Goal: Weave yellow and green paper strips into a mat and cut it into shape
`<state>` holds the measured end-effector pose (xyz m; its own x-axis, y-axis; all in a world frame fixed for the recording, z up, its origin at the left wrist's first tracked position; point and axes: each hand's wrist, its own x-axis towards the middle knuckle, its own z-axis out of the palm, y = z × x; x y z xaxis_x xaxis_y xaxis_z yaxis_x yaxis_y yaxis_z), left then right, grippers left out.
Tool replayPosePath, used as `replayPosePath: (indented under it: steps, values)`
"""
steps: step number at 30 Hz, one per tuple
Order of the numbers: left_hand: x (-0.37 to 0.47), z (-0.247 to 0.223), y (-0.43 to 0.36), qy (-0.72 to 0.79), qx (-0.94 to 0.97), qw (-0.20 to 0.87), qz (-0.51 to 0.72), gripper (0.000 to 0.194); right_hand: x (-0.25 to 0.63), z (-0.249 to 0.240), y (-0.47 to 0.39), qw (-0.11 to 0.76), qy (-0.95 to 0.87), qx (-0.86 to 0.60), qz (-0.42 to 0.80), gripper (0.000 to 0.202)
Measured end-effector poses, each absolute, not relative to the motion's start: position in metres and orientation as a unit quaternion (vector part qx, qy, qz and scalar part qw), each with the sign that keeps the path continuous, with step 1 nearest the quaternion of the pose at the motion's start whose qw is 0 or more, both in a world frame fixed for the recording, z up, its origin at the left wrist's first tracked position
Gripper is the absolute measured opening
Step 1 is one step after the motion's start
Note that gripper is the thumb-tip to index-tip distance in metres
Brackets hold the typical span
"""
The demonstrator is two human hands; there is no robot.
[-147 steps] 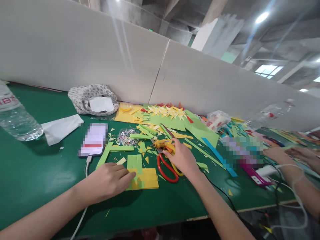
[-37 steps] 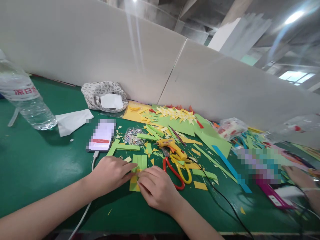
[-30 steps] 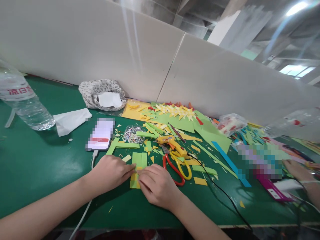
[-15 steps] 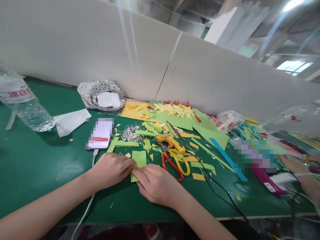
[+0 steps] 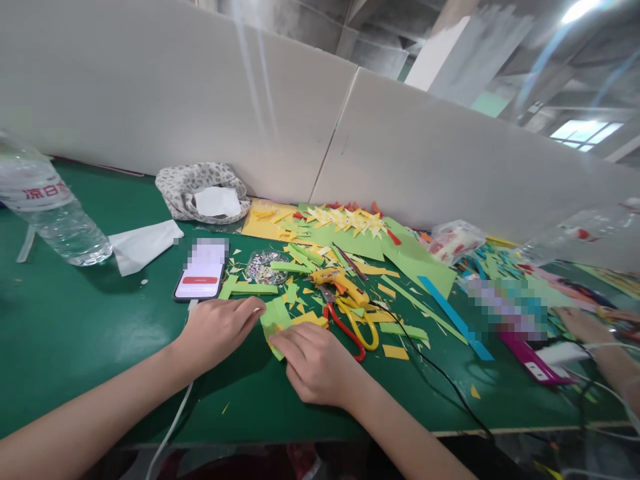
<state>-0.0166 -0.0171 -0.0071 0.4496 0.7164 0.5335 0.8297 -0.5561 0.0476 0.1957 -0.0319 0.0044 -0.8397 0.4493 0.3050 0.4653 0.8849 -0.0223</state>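
Note:
My right hand (image 5: 320, 363) is closed on a small piece of light green paper (image 5: 276, 317), pinching its lower right part with thumb and fingers. A yellow paper strip (image 5: 311, 319) shows just behind the knuckles; whether it joins the green piece I cannot tell. My left hand (image 5: 220, 337) is beside the paper's upper left corner, fingers pressed together in a pinch. What lies between those fingertips, if anything, is too small to make out. Right of the paper lie red-handled scissors (image 5: 346, 333), yellow-handled scissors (image 5: 369, 327) and a yellow glue gun (image 5: 345, 285).
A phone (image 5: 199, 277) with a white cable lies beyond my left hand. A water bottle (image 5: 55, 207) leans in at left. Paper scraps, a blue strip (image 5: 455, 317) and a bag of googly eyes (image 5: 267, 267) cover the middle. Another person's hand (image 5: 583, 327) is at far right.
My left hand has drawn back a little to the upper left, off the middle of the green paper. The paper has tilted in my right hand, and more yellow strip shows.

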Motion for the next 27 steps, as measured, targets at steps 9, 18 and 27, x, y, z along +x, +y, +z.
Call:
replayPosePath:
  steps: [9, 18, 27]
  values:
    - [-0.012, 0.004, -0.021, -0.342, -0.894, -0.029, -0.289, 0.033, 0.197, 0.007, -0.033, 0.375, -0.865, -0.316, 0.108, 0.03]
    - [-0.014, -0.004, -0.014, -0.343, -0.878, 0.008, -0.335, 0.013, 0.194, 0.012, -0.034, 0.4, -0.834, -0.369, 0.096, 0.015]
    - [-0.016, 0.001, -0.013, -0.412, -0.85, 0.025, -0.328, 0.02, 0.214, 0.029, -0.007, 0.64, -0.462, -0.524, 0.321, 0.029]
